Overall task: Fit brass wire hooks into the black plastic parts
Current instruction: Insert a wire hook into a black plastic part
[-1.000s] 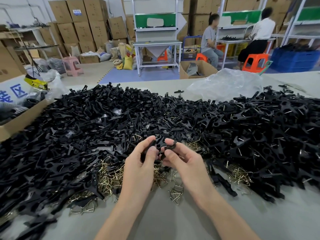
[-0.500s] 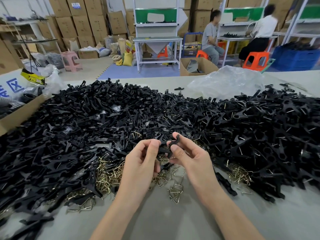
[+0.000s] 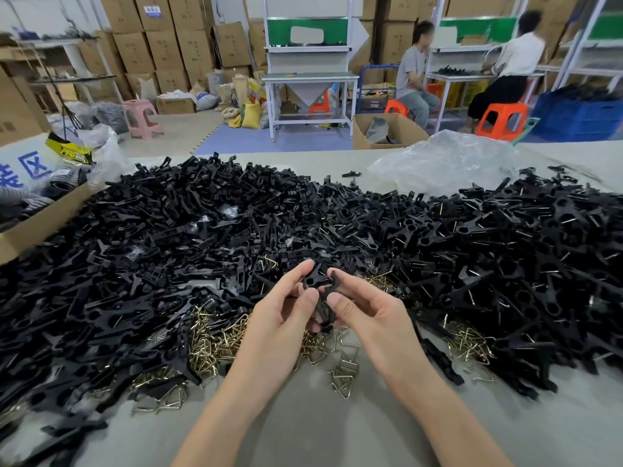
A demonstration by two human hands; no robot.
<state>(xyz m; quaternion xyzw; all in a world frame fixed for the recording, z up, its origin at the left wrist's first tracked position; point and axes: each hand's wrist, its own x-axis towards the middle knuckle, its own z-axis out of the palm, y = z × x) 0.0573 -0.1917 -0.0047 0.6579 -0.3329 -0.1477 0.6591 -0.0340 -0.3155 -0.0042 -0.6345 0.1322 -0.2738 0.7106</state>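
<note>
Both hands meet at the table's middle over one black plastic part (image 3: 318, 284). My left hand (image 3: 286, 318) pinches its left side between thumb and forefinger. My right hand (image 3: 371, 315) pinches the right side the same way. Whether a wire hook sits in the held part I cannot tell. Loose brass wire hooks (image 3: 215, 338) lie in a heap under and left of my hands, with more brass hooks (image 3: 468, 342) to the right. A wide pile of black plastic parts (image 3: 168, 247) covers the table behind; the parts on the right (image 3: 505, 251) show wires in them.
A cardboard box (image 3: 40, 224) stands at the table's left edge. A crumpled clear plastic bag (image 3: 448, 160) lies at the back right. Bare grey table (image 3: 320, 426) shows around my forearms. Two people sit at benches beyond, among stacked cartons.
Both hands have stayed together over the same black part, turning it slightly between the fingertips. The camera has tilted a little; the piles have not moved.
</note>
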